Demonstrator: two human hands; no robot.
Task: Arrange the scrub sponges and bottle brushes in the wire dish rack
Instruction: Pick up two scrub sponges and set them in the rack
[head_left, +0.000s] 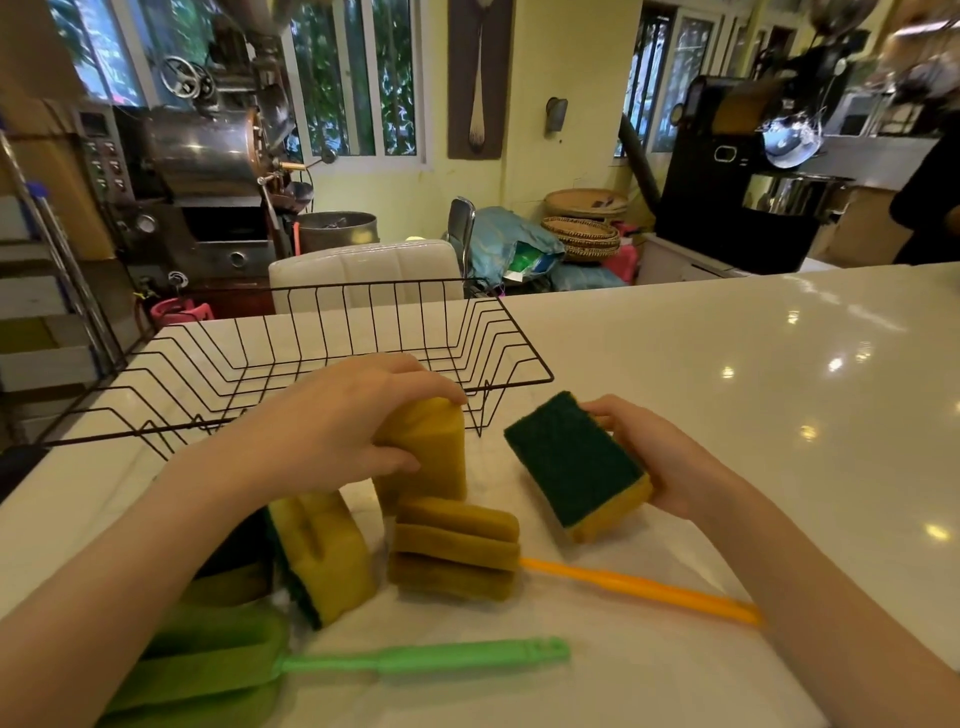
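Observation:
A black wire dish rack (291, 364) stands on the white counter, with nothing inside it. My left hand (343, 421) grips an upright yellow sponge (431, 447) just in front of the rack. My right hand (654, 457) holds a green-and-yellow scrub sponge (576, 462), green side up, to the right of the rack. Another yellow scrub sponge (327, 551) lies on its edge near my left forearm. An orange-handled bottle brush (457, 545) with a yellow foam head lies in front of me. A green bottle brush (415, 660) lies nearest to me.
The white counter (727, 374) stretches away to the right. Beyond its far edge stand a white chair back (363, 270), metal machines at the left, woven baskets and a black machine at the right. A person in dark clothes (930, 208) stands at the far right.

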